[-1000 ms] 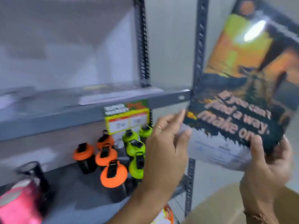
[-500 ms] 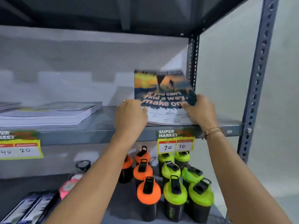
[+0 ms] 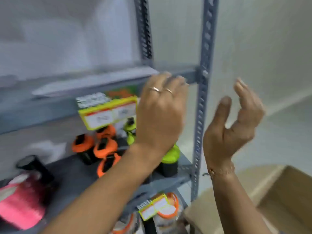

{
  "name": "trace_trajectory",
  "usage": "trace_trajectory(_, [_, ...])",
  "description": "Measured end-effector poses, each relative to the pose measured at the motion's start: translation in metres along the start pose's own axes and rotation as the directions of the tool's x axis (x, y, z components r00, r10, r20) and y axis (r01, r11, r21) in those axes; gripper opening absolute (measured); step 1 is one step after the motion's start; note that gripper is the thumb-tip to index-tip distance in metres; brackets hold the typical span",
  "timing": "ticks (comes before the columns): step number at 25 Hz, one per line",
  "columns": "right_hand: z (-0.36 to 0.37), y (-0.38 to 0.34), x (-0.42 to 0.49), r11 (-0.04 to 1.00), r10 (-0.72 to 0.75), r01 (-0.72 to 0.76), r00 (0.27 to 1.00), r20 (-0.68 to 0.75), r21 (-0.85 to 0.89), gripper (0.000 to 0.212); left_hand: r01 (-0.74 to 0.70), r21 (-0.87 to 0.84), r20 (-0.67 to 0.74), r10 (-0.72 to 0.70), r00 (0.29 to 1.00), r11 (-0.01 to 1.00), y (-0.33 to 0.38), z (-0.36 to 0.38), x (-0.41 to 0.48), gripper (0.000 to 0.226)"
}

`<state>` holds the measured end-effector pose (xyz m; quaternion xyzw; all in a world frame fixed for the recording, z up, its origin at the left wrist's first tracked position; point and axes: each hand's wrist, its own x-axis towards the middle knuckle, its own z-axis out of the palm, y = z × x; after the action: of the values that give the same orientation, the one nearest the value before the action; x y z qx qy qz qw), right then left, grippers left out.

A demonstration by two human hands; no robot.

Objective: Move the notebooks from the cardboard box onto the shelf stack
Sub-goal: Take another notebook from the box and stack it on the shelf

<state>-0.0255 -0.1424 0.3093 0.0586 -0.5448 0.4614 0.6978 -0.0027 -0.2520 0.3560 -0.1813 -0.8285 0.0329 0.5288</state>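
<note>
Two empty hands (image 3: 194,119), one cardboard box (image 3: 285,198)

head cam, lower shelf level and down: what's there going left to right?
Pink container → orange-lidded bottles → green-lidded bottle → front shelf post → right hand → cardboard box.
</note>
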Motion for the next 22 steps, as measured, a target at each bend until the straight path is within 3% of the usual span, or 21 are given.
trace_trajectory(2, [-0.075,0.077,-0.044,0.923,0.317,-0.309,0.948,-0.003,-0.230,0.030,-0.047,-0.397,0.199,0.135,0.971,0.917,0.088,0.056,-0.035,0.029])
trace_trajectory(3, [-0.121,0.117,-0.072,0.791,0.515,-0.493,0.856,-0.040,-0.363,0.035,0.058,-0.549,0.389,0.194,0.900,0.834,0.136,0.082,-0.059,0.031])
trace_trajectory(4, [-0.168,0.151,-0.103,0.605,0.675,-0.626,0.731,-0.100,-0.492,0.038,0.221,-0.597,0.608,0.255,0.752,0.771,0.178,0.105,-0.084,0.032])
trace_trajectory(5, [-0.217,0.179,-0.133,0.381,0.791,-0.697,0.585,-0.176,-0.607,0.040,0.344,-0.554,0.781,0.329,0.531,0.758,0.216,0.127,-0.112,0.033])
trace_trajectory(6, [-0.267,0.202,-0.163,0.124,0.858,-0.709,0.428,-0.285,-0.694,0.042,0.389,-0.506,0.858,0.405,0.316,0.770,0.253,0.151,-0.141,0.034])
trace_trajectory(8, [-0.360,0.225,-0.210,-0.383,0.840,-0.572,0.112,-0.532,-0.725,0.045,0.353,-0.450,0.875,0.484,-0.008,0.820,0.312,0.193,-0.208,0.037])
trace_trajectory(9, [-0.389,0.226,-0.227,-0.554,0.782,-0.480,-0.022,-0.622,-0.680,0.049,0.331,-0.397,0.875,0.461,-0.145,0.856,0.326,0.211,-0.240,0.038])
trace_trajectory(11, [-0.434,0.227,-0.254,-0.742,0.651,-0.370,-0.196,-0.734,-0.559,0.062,0.304,-0.255,0.873,0.354,-0.336,0.918,0.354,0.237,-0.308,0.041])
trace_trajectory(13, [-0.447,0.226,-0.268,-0.756,0.629,-0.387,-0.208,-0.749,-0.527,0.066,0.321,-0.092,0.883,0.226,-0.412,0.943,0.364,0.247,-0.358,0.044])
trace_trajectory(14, [-0.448,0.227,-0.272,-0.734,0.643,-0.428,-0.187,-0.742,-0.528,0.065,0.352,-0.023,0.895,0.176,-0.410,0.936,0.365,0.248,-0.372,0.044])
trace_trajectory(17, [-0.452,0.231,-0.280,-0.700,0.634,-0.510,-0.122,-0.764,-0.500,0.058,0.394,0.067,0.923,0.092,-0.373,0.917,0.377,0.246,-0.385,0.039])
trace_trajectory(22, [-0.439,0.229,-0.276,-0.677,0.530,-0.603,-0.001,-0.848,-0.423,0.048,0.333,0.068,0.960,0.030,-0.278,0.941,0.378,0.241,-0.371,0.032])
